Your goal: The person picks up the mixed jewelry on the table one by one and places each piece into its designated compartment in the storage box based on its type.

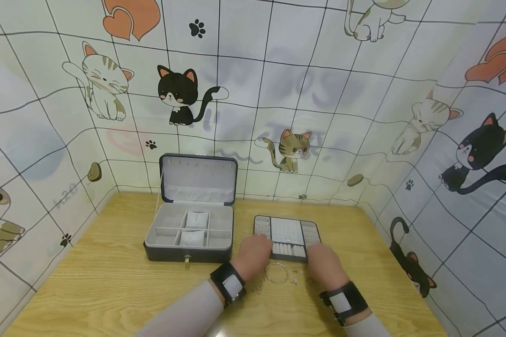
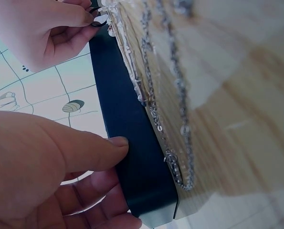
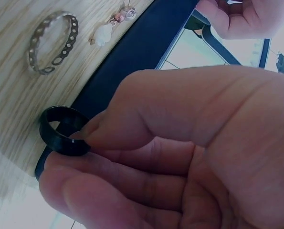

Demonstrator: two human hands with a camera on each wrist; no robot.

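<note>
A dark-edged jewelry tray (image 1: 288,257) with pale compartments lies on the table, between both hands. At its left end my left hand (image 1: 255,252) grips the edge, the thumb pressed on the dark front wall (image 2: 139,143) and the fingers curled around the corner. My right hand (image 1: 325,266) is by the tray's right front corner. Between thumb and fingers it pinches a black ring (image 3: 68,147), clearly seen in the right wrist view. A silver chain (image 2: 184,95) lies along the tray's front, close to the left thumb.
Left of the tray stands an open jewelry box (image 1: 164,254) with two pale cushions. In front of the tray lie a round bangle (image 1: 277,283) and several small pieces, including an open chain-link ring (image 3: 34,50) and an earring (image 3: 102,36). A printed cloth (image 1: 244,93) backs the table.
</note>
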